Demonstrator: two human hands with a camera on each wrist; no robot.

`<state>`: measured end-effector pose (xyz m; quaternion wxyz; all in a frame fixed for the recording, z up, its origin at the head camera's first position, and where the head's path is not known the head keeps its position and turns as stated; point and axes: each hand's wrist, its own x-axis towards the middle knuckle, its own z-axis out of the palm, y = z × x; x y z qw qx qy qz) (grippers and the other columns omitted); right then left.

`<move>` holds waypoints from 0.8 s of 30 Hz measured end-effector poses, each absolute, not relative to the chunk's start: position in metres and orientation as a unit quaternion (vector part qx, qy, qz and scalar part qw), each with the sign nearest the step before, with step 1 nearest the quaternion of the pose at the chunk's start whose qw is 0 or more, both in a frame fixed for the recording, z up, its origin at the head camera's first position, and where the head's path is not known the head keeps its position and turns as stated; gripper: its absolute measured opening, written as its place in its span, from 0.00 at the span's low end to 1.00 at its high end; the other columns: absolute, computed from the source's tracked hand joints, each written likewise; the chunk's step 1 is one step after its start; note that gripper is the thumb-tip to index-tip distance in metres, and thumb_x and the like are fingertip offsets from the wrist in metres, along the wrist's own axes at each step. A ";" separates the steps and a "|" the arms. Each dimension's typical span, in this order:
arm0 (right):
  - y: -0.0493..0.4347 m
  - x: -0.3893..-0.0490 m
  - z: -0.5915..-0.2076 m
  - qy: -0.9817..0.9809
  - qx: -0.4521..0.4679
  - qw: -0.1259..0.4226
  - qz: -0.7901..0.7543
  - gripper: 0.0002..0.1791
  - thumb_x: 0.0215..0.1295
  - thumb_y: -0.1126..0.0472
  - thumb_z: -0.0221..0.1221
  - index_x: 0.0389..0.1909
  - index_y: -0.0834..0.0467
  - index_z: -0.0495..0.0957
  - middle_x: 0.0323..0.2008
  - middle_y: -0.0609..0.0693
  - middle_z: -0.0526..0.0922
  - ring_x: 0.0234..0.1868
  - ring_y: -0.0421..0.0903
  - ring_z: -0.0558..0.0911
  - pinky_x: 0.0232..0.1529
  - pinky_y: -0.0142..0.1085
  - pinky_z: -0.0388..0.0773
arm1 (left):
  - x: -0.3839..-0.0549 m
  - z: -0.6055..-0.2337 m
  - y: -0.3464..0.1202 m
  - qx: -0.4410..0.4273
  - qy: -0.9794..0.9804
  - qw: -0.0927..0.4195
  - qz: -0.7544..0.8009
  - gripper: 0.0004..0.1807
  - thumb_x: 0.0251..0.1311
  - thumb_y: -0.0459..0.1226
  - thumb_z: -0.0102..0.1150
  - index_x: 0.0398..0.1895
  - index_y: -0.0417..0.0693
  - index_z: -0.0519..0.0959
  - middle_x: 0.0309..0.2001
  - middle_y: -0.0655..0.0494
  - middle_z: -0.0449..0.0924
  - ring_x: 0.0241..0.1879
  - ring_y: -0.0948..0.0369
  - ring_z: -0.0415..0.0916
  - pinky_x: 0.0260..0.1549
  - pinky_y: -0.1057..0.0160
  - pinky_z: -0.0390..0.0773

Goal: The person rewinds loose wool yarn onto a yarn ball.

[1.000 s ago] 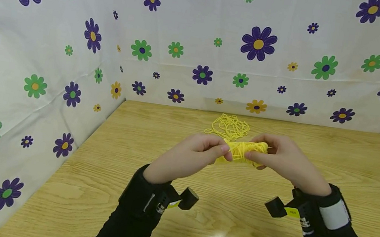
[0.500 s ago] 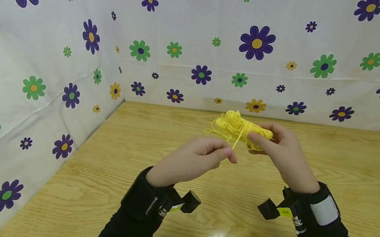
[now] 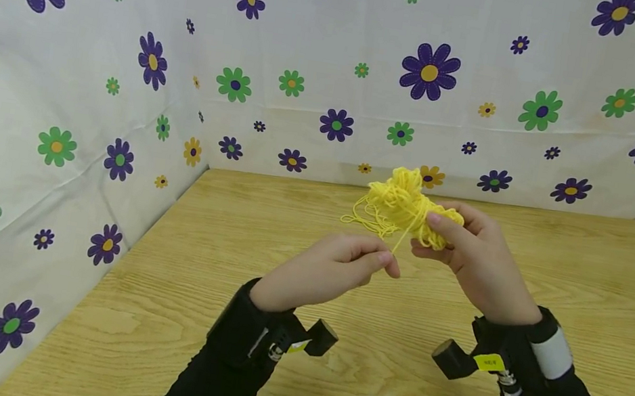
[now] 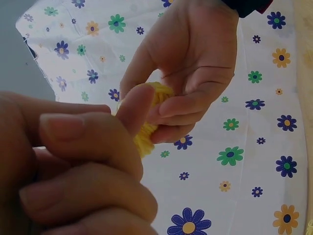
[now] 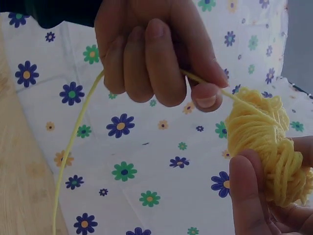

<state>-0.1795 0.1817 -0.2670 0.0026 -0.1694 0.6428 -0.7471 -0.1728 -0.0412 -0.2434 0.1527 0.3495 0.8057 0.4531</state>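
Strand (image 3: 402, 239) taut, bundle (image 3: 405, 204) raised

Our left hand (image 3: 332, 267) pinches the strand, fingers curled. Beyond, loose yarn (image 3: 372, 222) lies on the table (image 3: 253, 216). The bundle, level with that hand a second ago, is now higher and tilted, in our right hand's (image 3: 482, 267) grip; we judge the pull keeps its wraps snug.

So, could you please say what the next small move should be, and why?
Perhaps the left hand should wrap the yellow strand around the bundle: it pinches that strand, which runs straight to the bundle, the right hand grips the bundle, and loose yarn lies on the table.
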 end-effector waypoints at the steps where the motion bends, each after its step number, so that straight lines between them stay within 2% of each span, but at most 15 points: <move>1: 0.182 -0.180 -0.268 0.632 -0.174 0.010 -0.755 0.08 0.77 0.61 0.51 0.45 0.55 0.78 0.44 0.48 0.81 0.39 0.41 0.83 0.44 0.33 0.83 | -0.173 -0.243 -0.041 0.349 0.806 0.153 0.453 0.16 0.78 0.35 0.41 0.48 0.37 0.80 0.21 0.57 0.60 0.20 0.62 0.56 0.27 0.67 0.60; 8: 0.189 -0.184 -0.274 0.566 -0.217 0.062 -0.793 0.12 0.79 0.62 0.48 0.48 0.57 0.80 0.42 0.49 0.81 0.36 0.40 0.84 0.44 0.33 0.83 | -0.175 -0.244 -0.041 0.348 0.813 0.152 0.442 0.16 0.78 0.36 0.41 0.49 0.36 0.80 0.26 0.56 0.65 0.25 0.62 0.60 0.29 0.67 0.63; 14: 0.194 -0.189 -0.277 0.529 -0.261 0.114 -0.800 0.15 0.80 0.60 0.44 0.51 0.59 0.78 0.41 0.49 0.81 0.35 0.39 0.83 0.43 0.31 0.82 | -0.179 -0.247 -0.040 0.346 0.815 0.152 0.438 0.15 0.78 0.35 0.42 0.48 0.37 0.79 0.37 0.50 0.76 0.32 0.62 0.66 0.36 0.68 0.70; 17: 0.197 -0.190 -0.278 0.523 -0.280 0.141 -0.792 0.16 0.81 0.58 0.42 0.52 0.59 0.77 0.40 0.48 0.81 0.34 0.39 0.82 0.42 0.30 0.82 | -0.179 -0.247 -0.040 0.342 0.818 0.155 0.436 0.15 0.78 0.36 0.42 0.48 0.37 0.79 0.40 0.48 0.78 0.33 0.61 0.66 0.38 0.67 0.71; 19: 0.199 -0.191 -0.278 0.526 -0.289 0.158 -0.784 0.17 0.81 0.58 0.41 0.52 0.58 0.77 0.40 0.47 0.81 0.33 0.39 0.80 0.40 0.29 0.81 | -0.178 -0.246 -0.040 0.337 0.820 0.158 0.435 0.15 0.78 0.37 0.42 0.47 0.38 0.79 0.39 0.50 0.77 0.33 0.61 0.66 0.38 0.67 0.71; 24: 0.205 -0.192 -0.278 0.547 -0.295 0.191 -0.760 0.16 0.80 0.56 0.42 0.49 0.56 0.78 0.40 0.46 0.80 0.34 0.40 0.78 0.37 0.30 0.80 | -0.179 -0.245 -0.042 0.327 0.817 0.175 0.441 0.14 0.78 0.37 0.42 0.48 0.38 0.77 0.29 0.55 0.67 0.26 0.62 0.60 0.29 0.67 0.64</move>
